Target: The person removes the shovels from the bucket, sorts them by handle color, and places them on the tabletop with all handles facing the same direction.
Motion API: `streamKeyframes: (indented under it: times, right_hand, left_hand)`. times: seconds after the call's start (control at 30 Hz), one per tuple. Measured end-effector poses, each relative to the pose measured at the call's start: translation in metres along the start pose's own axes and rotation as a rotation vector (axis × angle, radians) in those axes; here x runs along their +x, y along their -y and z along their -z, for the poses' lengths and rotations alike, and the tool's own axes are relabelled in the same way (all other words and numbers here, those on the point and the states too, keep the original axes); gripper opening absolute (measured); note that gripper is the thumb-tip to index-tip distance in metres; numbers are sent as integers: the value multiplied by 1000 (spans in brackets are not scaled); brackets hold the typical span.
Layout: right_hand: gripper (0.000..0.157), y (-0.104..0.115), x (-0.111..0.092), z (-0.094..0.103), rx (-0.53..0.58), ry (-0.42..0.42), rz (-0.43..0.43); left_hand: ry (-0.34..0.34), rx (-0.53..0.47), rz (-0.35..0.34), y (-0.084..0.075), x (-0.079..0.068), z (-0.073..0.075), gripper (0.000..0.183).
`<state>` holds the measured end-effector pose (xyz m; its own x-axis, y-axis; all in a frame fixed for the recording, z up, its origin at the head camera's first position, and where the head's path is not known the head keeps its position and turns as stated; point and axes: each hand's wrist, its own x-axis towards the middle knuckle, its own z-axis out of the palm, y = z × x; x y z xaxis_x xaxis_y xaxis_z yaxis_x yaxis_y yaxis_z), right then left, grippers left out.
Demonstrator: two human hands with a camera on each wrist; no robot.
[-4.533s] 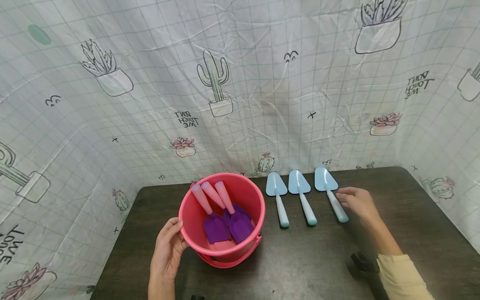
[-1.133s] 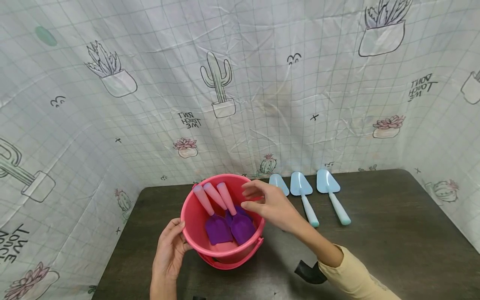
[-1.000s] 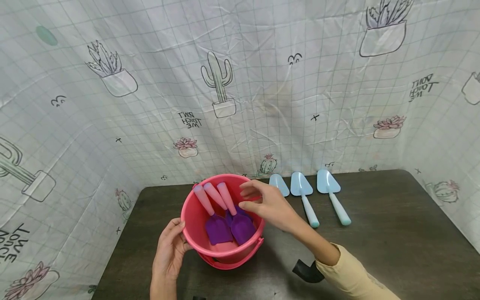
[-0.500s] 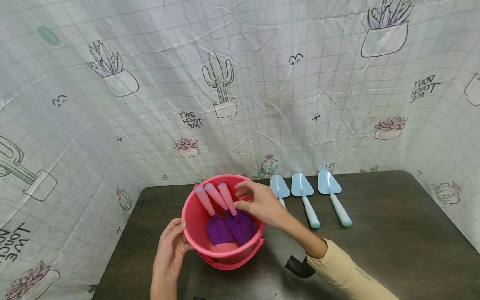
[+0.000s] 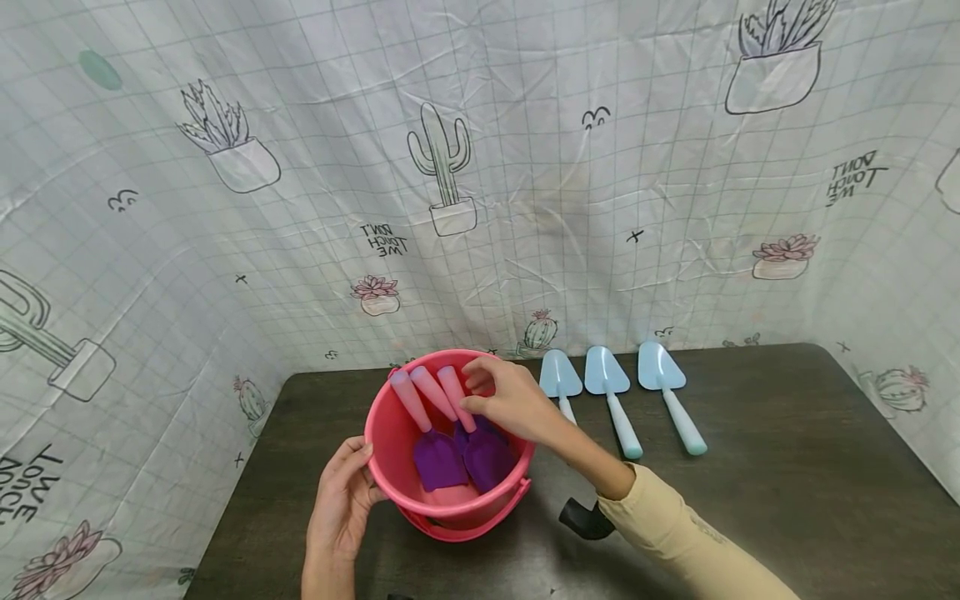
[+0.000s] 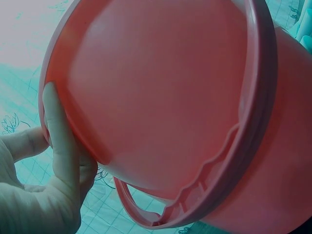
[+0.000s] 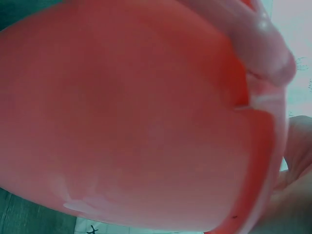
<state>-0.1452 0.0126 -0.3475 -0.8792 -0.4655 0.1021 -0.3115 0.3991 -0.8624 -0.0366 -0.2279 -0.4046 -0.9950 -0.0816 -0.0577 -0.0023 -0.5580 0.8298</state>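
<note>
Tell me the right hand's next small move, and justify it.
Probably close the right hand's thumb and fingers on the rightmost pink handle in the bucket. Thumb and fingertips are apart, right beside that handle, though contact is hard to judge. The left hand already holds the rim, which should help steady the bucket.

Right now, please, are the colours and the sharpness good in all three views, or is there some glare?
Head view: fairly natural colours, slight shine on the blue trowels; left wrist view: cyan-tinted, background washed out above the left hand; right wrist view: also tinted, rather soft, the bucket filling much of it, a pale highlight low on its side.
</note>
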Motion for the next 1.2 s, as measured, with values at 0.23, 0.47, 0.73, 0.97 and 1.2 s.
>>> streamKeyframes:
  times: [0.23, 0.47, 0.73, 0.97, 1.2]
  right_hand:
    - [39, -1, 11, -4, -36, 17, -19]
    - [39, -2, 21, -7, -88, 51, -41]
    - [40, -4, 30, -9, -132, 138, -51]
    - [42, -5, 34, -10, -100, 207, -100]
    - [42, -9, 40, -12, -12, 265, -135]
  left_hand:
    - [11, -8, 1, 0, 0, 1, 18]
    - [6, -4, -1, 1, 1, 1, 17]
    - [10, -7, -5, 1, 2, 1, 17]
    - [2, 0, -2, 0, 2, 1, 17]
    - [-2, 3, 9, -1, 2, 1, 16]
